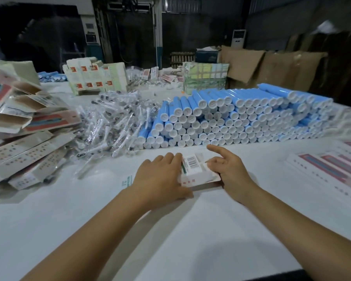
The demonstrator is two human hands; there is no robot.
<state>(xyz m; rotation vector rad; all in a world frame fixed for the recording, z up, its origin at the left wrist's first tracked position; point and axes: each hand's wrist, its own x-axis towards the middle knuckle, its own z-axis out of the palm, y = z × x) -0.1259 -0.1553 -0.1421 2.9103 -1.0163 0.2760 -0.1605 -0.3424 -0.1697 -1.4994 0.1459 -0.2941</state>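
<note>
**A:** Where is the small white carton (198, 169) right now?

**B:** Lying on the tabletop (170, 230) between the two hands, barcode (192, 161) facing up. The left hand (160, 177) covers its left side, fingers laid over the top edge and thumb along the near edge, so it grips the carton. The right hand (229, 173) has its lower fingers curled onto the end flap (210, 174), with the index finger (217, 150) lifted clear.

**A:** How would you expect it to handle?

**B:** Light, I think. It's thin printed card, so fairly stiff along the folds but easy to dent on the flat panels. The surface looks smooth and could slide on the tabletop if pushed from one side only.

**A:** So where should you take hold of it?

**B:** By the long edges and corners, where the card is doubled, not by squeezing the broad faces. I'd steady the body with the left hand and work the flap with the right hand's fingertips. A loose flap creases or tears if it's forced.

**A:** Anything close by to watch?

**B:** The blue tubes (231, 118) are stacked just beyond the hands. The bagged toothbrushes (114, 122) are heaped beyond the left hand, with the open empty cartons (28, 126) further left.
</note>
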